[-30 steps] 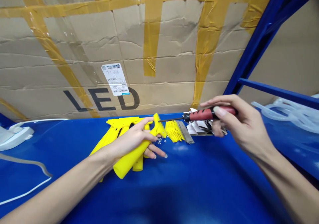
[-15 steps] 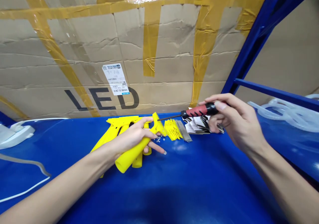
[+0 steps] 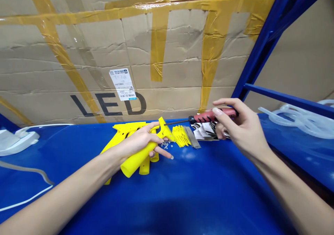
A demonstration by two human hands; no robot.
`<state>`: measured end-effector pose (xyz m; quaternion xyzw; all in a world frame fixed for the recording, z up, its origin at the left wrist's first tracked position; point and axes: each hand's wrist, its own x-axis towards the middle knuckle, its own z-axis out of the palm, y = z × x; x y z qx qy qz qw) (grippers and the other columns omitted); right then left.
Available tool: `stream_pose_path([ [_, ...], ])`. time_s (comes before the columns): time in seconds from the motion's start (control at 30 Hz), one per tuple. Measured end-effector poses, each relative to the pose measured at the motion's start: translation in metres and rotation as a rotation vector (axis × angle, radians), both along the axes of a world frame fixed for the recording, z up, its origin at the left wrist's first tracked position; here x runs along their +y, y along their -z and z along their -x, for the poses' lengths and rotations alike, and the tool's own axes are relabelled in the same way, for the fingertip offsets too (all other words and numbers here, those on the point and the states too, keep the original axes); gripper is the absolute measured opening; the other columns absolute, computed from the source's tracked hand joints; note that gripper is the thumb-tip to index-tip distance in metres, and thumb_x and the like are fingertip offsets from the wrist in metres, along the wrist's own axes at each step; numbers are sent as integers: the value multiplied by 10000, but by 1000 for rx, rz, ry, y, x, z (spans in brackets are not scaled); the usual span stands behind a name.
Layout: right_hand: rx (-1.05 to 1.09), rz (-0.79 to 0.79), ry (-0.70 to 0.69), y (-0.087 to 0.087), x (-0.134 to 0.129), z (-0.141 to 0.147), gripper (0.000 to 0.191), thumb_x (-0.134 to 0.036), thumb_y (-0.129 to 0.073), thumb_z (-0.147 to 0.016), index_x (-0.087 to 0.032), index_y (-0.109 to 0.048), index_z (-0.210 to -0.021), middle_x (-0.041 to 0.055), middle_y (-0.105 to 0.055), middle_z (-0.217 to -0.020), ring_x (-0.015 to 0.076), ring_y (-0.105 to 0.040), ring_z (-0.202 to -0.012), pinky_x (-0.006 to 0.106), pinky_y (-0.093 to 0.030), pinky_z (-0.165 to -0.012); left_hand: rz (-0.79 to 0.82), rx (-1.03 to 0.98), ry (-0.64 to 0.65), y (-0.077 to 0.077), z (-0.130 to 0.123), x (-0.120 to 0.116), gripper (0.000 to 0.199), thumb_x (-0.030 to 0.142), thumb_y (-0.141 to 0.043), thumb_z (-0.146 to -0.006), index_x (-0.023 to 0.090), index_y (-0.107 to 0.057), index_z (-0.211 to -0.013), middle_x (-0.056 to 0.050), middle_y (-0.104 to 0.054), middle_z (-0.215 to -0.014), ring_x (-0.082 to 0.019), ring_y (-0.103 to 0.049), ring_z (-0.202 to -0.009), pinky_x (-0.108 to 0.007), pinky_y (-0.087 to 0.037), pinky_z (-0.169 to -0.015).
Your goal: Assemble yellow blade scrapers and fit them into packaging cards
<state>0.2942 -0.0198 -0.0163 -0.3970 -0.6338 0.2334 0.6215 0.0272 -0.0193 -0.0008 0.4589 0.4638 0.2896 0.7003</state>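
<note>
My left hand (image 3: 142,141) is wrapped round a yellow plastic handle (image 3: 137,160) with a flared, T-shaped head; its little finger sticks out. In my right hand (image 3: 241,125) is a screwdriver (image 3: 207,116) with a red and black grip, held between thumb and fingers. The screwdriver's thin shaft points left, its tip at the handle's head; the exact contact point is too small to make out. More yellow handles (image 3: 144,167) lie behind and under my left hand, partly hidden by it. Small metal nuts or screws (image 3: 167,144) are scattered just right of the handle's head.
A row of flat yellow pieces (image 3: 181,136), grey metal blades (image 3: 192,137) and printed cards (image 3: 205,130) lies along the back. Behind stands a taped cardboard box (image 3: 180,40). A blue metal frame (image 3: 257,54) and clear tubing (image 3: 294,122) are at right, a white device (image 3: 19,141) at left.
The screwdriver's grip has turned in my right hand, and the thumb and fingers have shifted along it. My left hand still holds the yellow handle in nearly the same spot.
</note>
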Motion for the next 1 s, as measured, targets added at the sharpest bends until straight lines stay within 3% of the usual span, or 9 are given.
stream_pose_path([
  [0.13,-22,-64,-2,0,0,1,350,-313,-817,-764,-277,-664,-1076,40,-720,-1075,140,-641,-601,290,-548,-517,8,-15,2,1,1,2,977,33,-616,-815,250,-88,-1608,-253,-647,-1256,-334,-782,-787,-167,-399,-361],
  [0.23,4,-8,27,1,1,1,225,-358,-764,-829,-275,-670,-1016,10,-717,-844,115,-548,-452,251,-445,-379,16,-5,3,3,0,4,953,18,-606,-810,246,-124,-1600,-250,-654,-1247,-329,-782,-788,-161,-392,-362],
  [0.37,6,-58,-11,1,1,0,414,-322,-830,-745,-293,-635,-1110,49,-729,-1127,177,-684,-681,304,-560,-529,15,-4,13,4,-1,3,936,17,-593,-819,240,-116,-1592,-244,-667,-1214,-319,-783,-774,-159,-384,-367],
  [0.47,19,5,2,1,0,1,276,-367,-772,-811,-274,-651,-1040,48,-748,-1026,144,-627,-516,308,-530,-457,-2,5,22,4,-2,3,925,20,-576,-826,254,-104,-1586,-244,-658,-1232,-311,-783,-752,-160,-377,-374],
  [0.6,41,-12,-33,1,0,1,429,-307,-834,-739,-303,-621,-1111,33,-744,-1101,169,-685,-610,320,-575,-521,-16,11,34,3,-1,4,947,33,-601,-816,269,-91,-1578,-233,-664,-1208,-303,-780,-713,-162,-374,-384],
  [0.7,36,44,-46,1,0,-1,279,-358,-757,-837,-283,-645,-1080,20,-757,-936,112,-572,-418,271,-489,-396,-32,19,46,4,1,5,943,54,-612,-817,283,-92,-1569,-217,-669,-1178,-323,-782,-752,-161,-375,-386],
  [0.83,26,-7,-55,2,0,-3,419,-300,-817,-763,-292,-635,-1141,41,-747,-1109,139,-651,-554,295,-552,-496,-81,54,65,4,4,5,940,69,-626,-825,362,-103,-1549,-191,-669,-1161,-343,-781,-784,-164,-402,-406],
  [0.93,51,36,-44,2,1,-3,286,-329,-764,-816,-278,-647,-1073,19,-761,-948,88,-512,-391,255,-436,-369,-95,49,69,2,4,4,935,64,-618,-836,390,-94,-1539,-188,-673,-1161,-346,-781,-792,-163,-407,-415],
  [1.0,63,9,-54,2,1,-3,358,-290,-804,-768,-293,-619,-1076,12,-762,-961,129,-614,-507,260,-481,-423,-83,42,54,2,3,3,883,61,-594,-850,366,-118,-1528,-191,-670,-1160,-335,-782,-785,-155,-390,-409],
])
